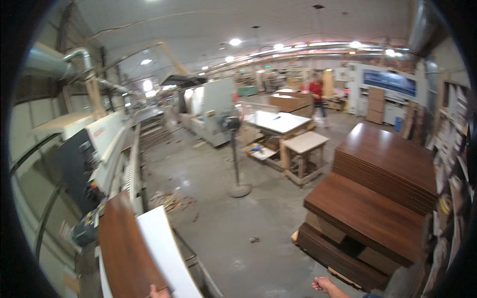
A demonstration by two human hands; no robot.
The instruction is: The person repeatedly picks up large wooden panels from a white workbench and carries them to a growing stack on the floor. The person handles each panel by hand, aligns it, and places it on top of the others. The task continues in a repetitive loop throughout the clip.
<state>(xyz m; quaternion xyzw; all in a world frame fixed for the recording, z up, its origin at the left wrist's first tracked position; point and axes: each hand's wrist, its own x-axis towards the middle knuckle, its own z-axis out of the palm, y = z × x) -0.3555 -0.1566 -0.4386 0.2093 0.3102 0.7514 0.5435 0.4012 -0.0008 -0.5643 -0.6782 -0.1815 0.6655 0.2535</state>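
Observation:
At the lower edge my left hand (160, 292) is at the near right corner of a long, dark brown wood-look panel (124, 243), its fingers closed on the panel's edge. Only part of this hand shows. A white panel (161, 243) lies beside and under the brown one, along the machine's side. My right hand (324, 285) hangs lower right, apart from everything, with its fingers loosely curled and nothing visible in them. Nearest to it is a stepped stack of dark brown panels (367, 213).
A long machine (107, 139) with a roller track runs along the left. A pedestal fan (236, 159) stands mid-floor. Beyond it are a white-topped table (278, 121) and a small wooden stand (304, 143). A person in red (316, 92) is farther back. Scraps (171, 201) litter the floor.

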